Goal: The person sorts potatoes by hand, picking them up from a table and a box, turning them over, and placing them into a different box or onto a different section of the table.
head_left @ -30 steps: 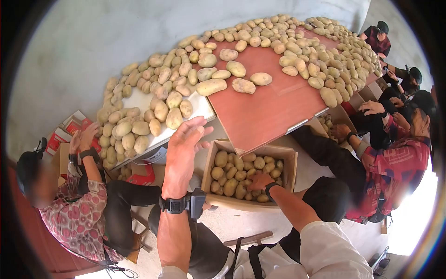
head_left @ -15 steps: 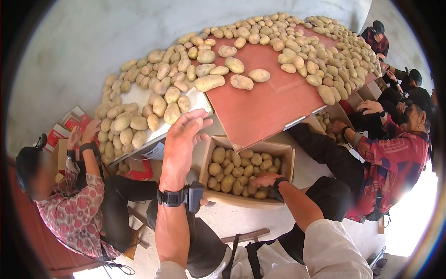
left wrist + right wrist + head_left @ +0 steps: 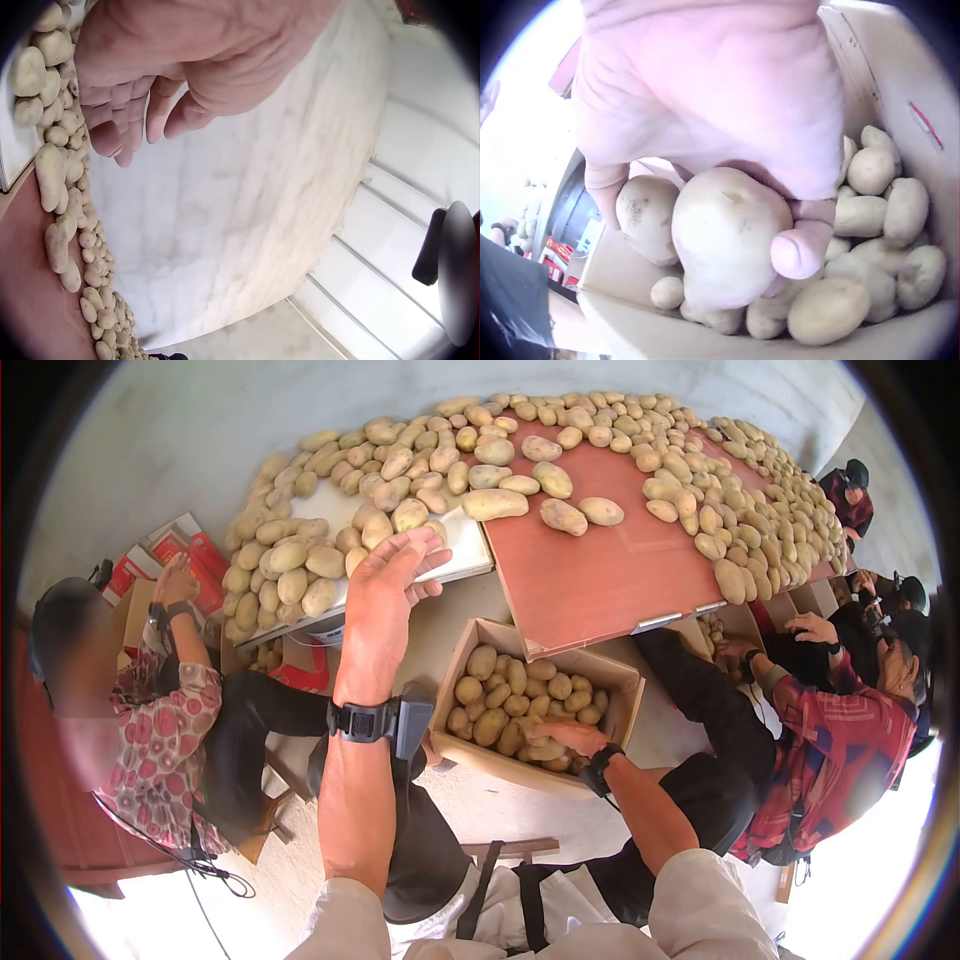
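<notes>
My right hand (image 3: 572,736) is in a cardboard box (image 3: 628,695) of potatoes, near its right end. In the right wrist view its fingers and thumb curl round a large pale potato (image 3: 727,232) and a smaller, speckled potato (image 3: 649,217). Other potatoes (image 3: 829,309) lie below and beside them. My left hand (image 3: 390,585) is raised in front of the table's white part, fingers loosely extended and nothing in them. The left wrist view has this hand (image 3: 195,52) before the pale wall, with heaped potatoes (image 3: 52,176) off to the side.
A red-brown board (image 3: 590,575) and a white board (image 3: 465,550) carry many potatoes (image 3: 730,525) above the box; the red-brown board's corner overhangs the box's far side. People sit close on both sides, one in a patterned shirt (image 3: 165,750) and one in red plaid (image 3: 830,730).
The head view has swung, shifting the table rightward in it. My right hand, earlier down among the potatoes, now shows higher with potatoes gripped. My left hand keeps its raised pose.
</notes>
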`<state>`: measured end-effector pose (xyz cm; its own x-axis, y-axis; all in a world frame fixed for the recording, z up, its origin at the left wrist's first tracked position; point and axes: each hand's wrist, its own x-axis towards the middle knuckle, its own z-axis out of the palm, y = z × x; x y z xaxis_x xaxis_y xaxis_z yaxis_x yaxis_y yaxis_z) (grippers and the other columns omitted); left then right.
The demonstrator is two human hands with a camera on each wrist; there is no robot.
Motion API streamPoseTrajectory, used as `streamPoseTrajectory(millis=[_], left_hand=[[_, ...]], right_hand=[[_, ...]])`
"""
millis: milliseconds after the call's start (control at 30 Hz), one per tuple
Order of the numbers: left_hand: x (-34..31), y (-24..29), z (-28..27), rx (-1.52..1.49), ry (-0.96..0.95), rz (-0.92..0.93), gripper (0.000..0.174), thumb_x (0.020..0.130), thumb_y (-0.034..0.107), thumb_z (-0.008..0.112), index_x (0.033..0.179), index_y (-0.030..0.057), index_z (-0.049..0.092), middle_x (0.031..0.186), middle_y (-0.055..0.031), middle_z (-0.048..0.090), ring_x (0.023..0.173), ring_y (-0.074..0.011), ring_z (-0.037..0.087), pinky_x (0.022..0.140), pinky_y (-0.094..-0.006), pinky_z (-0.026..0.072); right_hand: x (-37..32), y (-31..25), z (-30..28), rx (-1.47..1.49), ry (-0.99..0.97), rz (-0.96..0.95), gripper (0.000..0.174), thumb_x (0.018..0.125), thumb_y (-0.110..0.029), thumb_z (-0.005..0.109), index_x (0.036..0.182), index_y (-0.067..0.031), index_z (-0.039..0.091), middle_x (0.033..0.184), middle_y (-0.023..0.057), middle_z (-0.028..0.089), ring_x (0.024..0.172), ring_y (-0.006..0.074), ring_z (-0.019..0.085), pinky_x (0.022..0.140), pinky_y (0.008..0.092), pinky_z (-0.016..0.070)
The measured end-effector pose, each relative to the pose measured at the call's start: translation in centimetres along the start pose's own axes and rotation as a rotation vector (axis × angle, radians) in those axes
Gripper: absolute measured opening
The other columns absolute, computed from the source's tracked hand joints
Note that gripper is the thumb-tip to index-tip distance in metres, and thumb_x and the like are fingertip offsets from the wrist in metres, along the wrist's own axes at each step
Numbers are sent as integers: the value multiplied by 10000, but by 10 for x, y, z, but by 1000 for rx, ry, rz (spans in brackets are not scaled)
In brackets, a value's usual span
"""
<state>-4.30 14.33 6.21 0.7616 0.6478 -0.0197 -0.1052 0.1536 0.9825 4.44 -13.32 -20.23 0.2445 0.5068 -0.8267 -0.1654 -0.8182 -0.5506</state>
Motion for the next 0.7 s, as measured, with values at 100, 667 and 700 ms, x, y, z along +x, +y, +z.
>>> streamPoseTrajectory(millis=[100, 667, 700], left_hand=[[3, -2, -7, -35, 40, 24, 366, 1032, 173, 528, 1316, -52, 580, 1264, -158, 658, 1143, -233, 663, 840, -323, 506], [-3, 2, -19, -196, 103, 63, 345, 1009, 177, 556, 1276, -38, 594, 1216, -122, 673, 1120, -218, 661, 840, -326, 488], [-3, 2, -20, -201, 106, 61, 345, 1009, 177, 556, 1276, -38, 594, 1216, -122, 673, 1120, -218, 661, 840, -326, 488]], right_hand=[[-1, -10, 16, 199, -40, -149, 515, 909, -509, 666, 1196, -81, 663, 1224, 63, 654, 1073, 150, 619, 806, 290, 517], [-50, -173, -6, 1106, -239, -777, 299, 995, -425, 549, 1170, -182, 544, 1151, 32, 590, 1095, 253, 608, 776, 484, 516], [-50, -181, -12, 1102, -237, -773, 299, 995, -425, 549, 1170, -182, 544, 1151, 32, 590, 1095, 253, 608, 776, 484, 516]])
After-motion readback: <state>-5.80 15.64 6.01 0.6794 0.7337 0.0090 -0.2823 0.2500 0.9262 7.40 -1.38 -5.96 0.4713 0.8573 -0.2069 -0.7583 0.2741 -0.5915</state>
